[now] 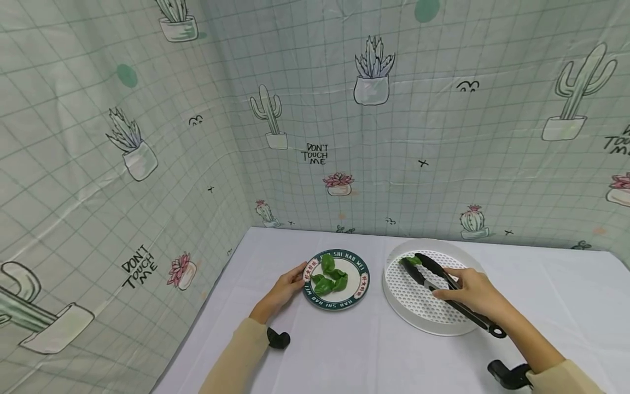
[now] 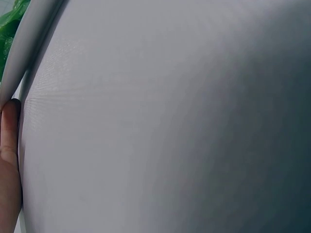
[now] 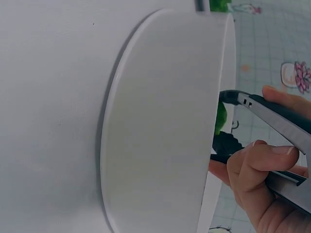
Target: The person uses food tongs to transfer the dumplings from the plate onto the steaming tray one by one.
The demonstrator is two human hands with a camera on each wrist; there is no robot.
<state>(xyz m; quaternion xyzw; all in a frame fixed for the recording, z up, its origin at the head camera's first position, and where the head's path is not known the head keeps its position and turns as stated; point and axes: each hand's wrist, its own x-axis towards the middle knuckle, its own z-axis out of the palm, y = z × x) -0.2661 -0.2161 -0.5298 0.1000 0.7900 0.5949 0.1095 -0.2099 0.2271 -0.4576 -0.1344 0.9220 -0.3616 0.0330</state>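
Observation:
At the left rim of a round plate [image 1: 361, 261] with a green patterned border, my left hand [image 1: 280, 293] holds the edge, its thumb [image 2: 8, 126] low against the rim in the left wrist view. Several green leaves, basil by their look [image 1: 325, 285], lie on the plate. My right hand [image 1: 472, 293] grips black-and-silver tongs [image 1: 445, 282] midway along their arms. The tong tips reach into a round white perforated tray [image 1: 408, 306], with a green leaf [image 1: 412, 261] between them. In the right wrist view, the tray's wall [image 3: 160, 121] hides part of that leaf.
Plate and tray stand side by side on a white-covered table [image 1: 315, 345], a short gap between them. Behind and to the left hangs a gridded cloth [image 1: 418, 120] printed with cacti. Black wrist mounts [image 1: 278, 339] sit at both sleeves.

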